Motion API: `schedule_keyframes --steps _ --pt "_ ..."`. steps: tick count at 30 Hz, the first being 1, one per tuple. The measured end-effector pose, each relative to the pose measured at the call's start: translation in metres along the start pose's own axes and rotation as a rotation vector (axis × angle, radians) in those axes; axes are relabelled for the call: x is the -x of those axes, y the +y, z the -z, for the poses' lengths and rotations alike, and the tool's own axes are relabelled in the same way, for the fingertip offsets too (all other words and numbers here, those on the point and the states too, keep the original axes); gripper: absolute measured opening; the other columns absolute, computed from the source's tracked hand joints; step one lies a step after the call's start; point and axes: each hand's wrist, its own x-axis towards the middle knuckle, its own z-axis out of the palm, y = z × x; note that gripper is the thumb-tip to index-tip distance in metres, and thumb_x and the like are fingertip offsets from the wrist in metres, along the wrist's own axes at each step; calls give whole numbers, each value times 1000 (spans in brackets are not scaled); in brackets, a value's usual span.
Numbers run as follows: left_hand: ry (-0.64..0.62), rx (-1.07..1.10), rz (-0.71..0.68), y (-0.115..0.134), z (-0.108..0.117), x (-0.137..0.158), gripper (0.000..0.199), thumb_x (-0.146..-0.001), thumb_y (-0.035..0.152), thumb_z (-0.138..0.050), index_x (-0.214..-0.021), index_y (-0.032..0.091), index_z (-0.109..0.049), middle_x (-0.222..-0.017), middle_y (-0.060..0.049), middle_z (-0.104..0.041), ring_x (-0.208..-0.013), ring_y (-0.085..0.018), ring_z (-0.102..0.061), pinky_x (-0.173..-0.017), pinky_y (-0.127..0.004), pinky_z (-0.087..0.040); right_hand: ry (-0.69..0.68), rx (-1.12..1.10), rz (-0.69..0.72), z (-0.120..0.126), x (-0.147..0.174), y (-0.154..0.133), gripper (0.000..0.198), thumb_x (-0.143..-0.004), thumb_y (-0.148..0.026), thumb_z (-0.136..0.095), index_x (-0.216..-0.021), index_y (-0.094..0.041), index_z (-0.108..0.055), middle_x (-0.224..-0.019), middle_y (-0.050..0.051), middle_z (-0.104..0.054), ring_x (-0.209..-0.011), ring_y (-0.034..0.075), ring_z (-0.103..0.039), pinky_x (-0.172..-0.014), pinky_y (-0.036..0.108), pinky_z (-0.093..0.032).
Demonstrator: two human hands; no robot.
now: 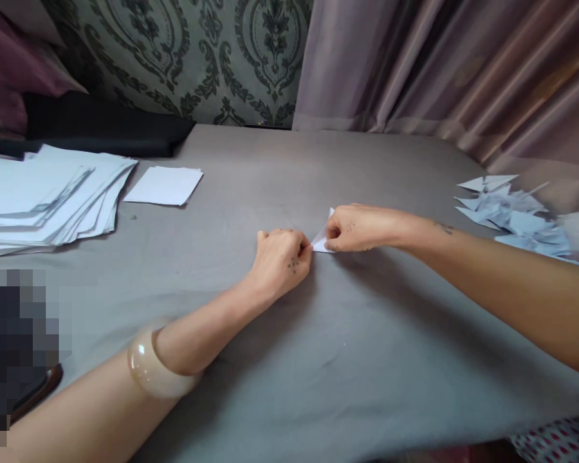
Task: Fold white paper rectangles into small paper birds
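Patterned wallpaper (270, 58) stands behind the worktop (347, 360) at twelve o'clock, with pale curtains (367, 64) toward one o'clock, and a grey cloth covers the surface. At the centre of this dial sits a small white paper piece (320, 245), showing as a triangle between my two hands. My left grip (282, 258) is pinched at its nine-o'clock corner, thumb against bent finger, probably to keep that point from slipping. My right grip (354, 229) pinches the three-o'clock side with curled fingers, which hide much of it; I judge that holding both ends keeps the edge taut and lined up. I cannot tell whether it lies flat on the cloth.

Large white sheets (33, 186) lie in an uneven pile at nine o'clock; between nine and ten, small paper squares (164, 185) are stacked, likely set there for my left side to reach. Pointed paper shapes (525, 215) cluster at three o'clock, well apart from those stacks, which seems meant to stop the two kinds mixing.
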Motion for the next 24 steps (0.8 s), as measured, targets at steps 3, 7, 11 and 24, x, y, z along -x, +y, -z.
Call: schedule_keyframes --steps 3,7,11,24 --pt "-6 -14 5 1 0 -1 24 -87 23 -47 -76 17 -67 -77 -6 -69 -76 -23 -59 -77 -41 -33 -24 4 -5 1 -2 -1 14 -73 -28 -59 -71 -19 -69 -72 4 -67 -61 15 -55 -54 27 -31" --pt "-5 23 45 1 0 -1 20 -87 26 -51 -76 18 -65 -76 -5 -67 -76 -22 -59 -81 -43 -35 -60 31 -28 4 -2 -6 16 -72 -25 -58 -77 -19 -71 -70 4 -66 -60 15 -54 -54 28 -31" --pt "30 85 120 0 -2 -3 10 -84 25 -55 -83 18 -63 -76 -4 -66 -79 -23 -59 -83 -45 -37 -70 45 -61 7 -3 -11 17 -72 -27 -60 -79 -18 -72 -72 5 -66 -60 15 -54 -53 28 -31" --pt "251 374 135 -6 7 -3 19 -75 14 -50 -88 17 -65 -80 -3 -65 -70 -15 -58 -69 -30 -48 -92 70 -72 12 -3 -15 20 -71 -25 -62 -87 -16 -71 -72 3 -63 -60 14 -52 -52 27 -33"
